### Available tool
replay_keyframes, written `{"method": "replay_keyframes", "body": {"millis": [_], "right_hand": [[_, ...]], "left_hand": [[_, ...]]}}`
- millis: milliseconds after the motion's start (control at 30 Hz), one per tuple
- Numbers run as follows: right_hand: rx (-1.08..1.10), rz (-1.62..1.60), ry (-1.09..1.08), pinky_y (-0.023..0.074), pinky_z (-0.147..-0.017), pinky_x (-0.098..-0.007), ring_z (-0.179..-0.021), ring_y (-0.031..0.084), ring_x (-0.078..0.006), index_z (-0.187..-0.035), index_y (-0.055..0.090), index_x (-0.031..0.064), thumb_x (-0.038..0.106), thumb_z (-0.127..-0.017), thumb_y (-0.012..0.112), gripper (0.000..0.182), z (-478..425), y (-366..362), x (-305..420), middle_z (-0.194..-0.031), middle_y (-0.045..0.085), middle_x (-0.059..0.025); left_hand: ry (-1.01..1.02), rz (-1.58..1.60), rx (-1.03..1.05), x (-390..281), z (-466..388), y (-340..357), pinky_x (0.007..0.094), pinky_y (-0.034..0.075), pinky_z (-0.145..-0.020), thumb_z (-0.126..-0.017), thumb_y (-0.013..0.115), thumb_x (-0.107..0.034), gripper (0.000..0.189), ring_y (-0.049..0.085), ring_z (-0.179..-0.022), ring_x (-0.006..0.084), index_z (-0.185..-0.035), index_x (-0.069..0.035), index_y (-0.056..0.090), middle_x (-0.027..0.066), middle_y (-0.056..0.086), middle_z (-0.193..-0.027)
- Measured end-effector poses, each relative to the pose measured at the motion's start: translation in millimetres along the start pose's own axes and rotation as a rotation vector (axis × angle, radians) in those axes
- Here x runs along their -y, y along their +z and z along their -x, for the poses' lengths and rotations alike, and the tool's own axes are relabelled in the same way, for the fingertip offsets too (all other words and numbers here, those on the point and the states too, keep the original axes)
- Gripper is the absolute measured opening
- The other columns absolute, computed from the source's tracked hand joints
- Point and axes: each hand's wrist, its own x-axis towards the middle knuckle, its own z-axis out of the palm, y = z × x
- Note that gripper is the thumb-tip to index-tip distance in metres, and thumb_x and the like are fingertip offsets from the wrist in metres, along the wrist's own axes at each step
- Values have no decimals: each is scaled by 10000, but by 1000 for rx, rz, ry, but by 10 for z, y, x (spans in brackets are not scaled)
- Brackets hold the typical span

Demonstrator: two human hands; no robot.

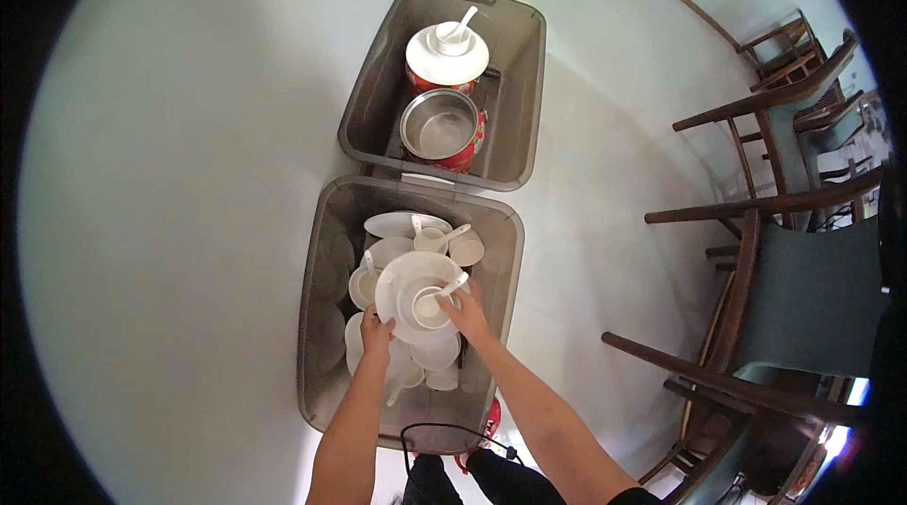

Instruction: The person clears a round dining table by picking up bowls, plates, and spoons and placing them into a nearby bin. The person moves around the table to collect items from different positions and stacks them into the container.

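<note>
Over the near grey plastic tub (pixel 504 271), my left hand (pixel 377 331) grips the left edge of a white plate (pixel 404 278). A small bowl, a cup (pixel 427 306) and a spoon (pixel 454 284) rest on that plate. My right hand (pixel 464 310) holds the plate's right side, its fingers at the cup's rim. Below and around lie more white plates (pixel 407 223), bowls, cups (pixel 466 248) and spoons in the tub. In the far tub (pixel 524 80) a white plate (pixel 446 69) carries a cup and spoon, beside an empty steel pot (pixel 439 124).
Wooden chairs with grey-green seats (pixel 808 292) stand along the right side. Red patterned objects (pixel 464 158) sit under the pot and plate in the far tub. A dark cord (pixel 453 425) hangs across the near tub's front rim. The floor is pale.
</note>
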Motion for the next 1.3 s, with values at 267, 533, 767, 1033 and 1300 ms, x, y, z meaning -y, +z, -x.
{"method": "replay_keyframes", "body": {"millis": [267,533,767,1033,1300], "right_hand": [[-35,56,31,251,-967,-400,-1177,254,-342,-1052,573,149,229,-743,614,322,-171,212,-175,-1208,354,-189],[-81,168,-76,258,-948,-435,-1171,233,-375,-979,554,137,165,-701,635,291,-159,313,-271,-1168,374,-188],[-105,266,-77,234,-958,-456,-1172,196,-434,-1049,469,162,130,-708,621,375,-96,409,-259,-1231,225,-272],[-133,230,-24,234,-965,-434,-1146,225,-422,-1192,212,21,144,-671,666,701,-92,521,-395,-1219,198,-247],[-29,81,116,248,-967,-412,-1170,184,-392,-1225,107,-29,158,-586,746,923,-68,492,-149,-1208,202,-266]], "left_hand": [[0,55,12,252,-347,-62,273,451,-580,-732,526,72,458,551,-799,153,-1121,-139,405,29,562,-941],[-32,12,-32,293,-421,39,288,464,-610,-747,499,74,418,552,-799,161,-1100,-123,397,37,563,-952],[212,-508,-186,543,-455,67,352,431,-766,-770,500,-21,371,528,-937,282,-1112,-69,364,128,537,-1001],[200,-585,-265,596,-445,186,406,361,-865,-652,483,40,504,447,-998,392,-1123,47,305,283,455,-1045],[69,-461,-395,834,-704,-247,370,389,-815,-665,481,25,433,468,-937,314,-1089,22,395,183,470,-1014]]}}
